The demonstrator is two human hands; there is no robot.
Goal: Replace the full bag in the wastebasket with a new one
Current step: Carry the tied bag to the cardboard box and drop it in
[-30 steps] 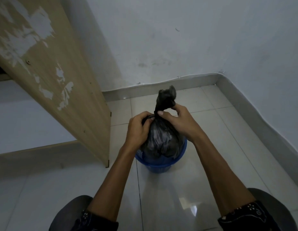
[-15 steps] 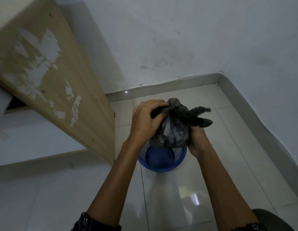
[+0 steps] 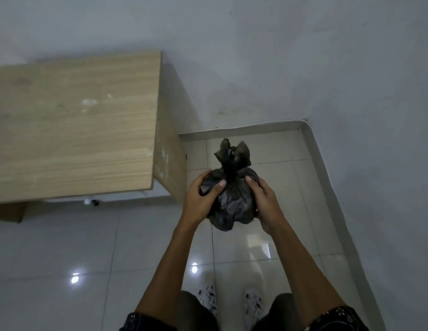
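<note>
A full black bag (image 3: 232, 197), knotted at the top with its tied ends sticking up, is held in the air in front of me. My left hand (image 3: 202, 195) grips its left side and my right hand (image 3: 265, 201) cups its right side and underside. The blue wastebasket is hidden from view, behind the bag and my hands or out of the picture. No new bag is visible.
A wooden desk (image 3: 74, 125) stands at the left against the white wall, its side panel (image 3: 168, 161) close to my left hand. Glossy white floor tiles (image 3: 256, 249) lie below. The room corner with its grey skirting (image 3: 311, 144) is at the right. My feet (image 3: 229, 304) show at the bottom.
I have stood up and the view has risen above the desk. The bag has come fully out of the blue wastebasket, which has dropped out of sight. Both hands now cradle the bag's sides.
</note>
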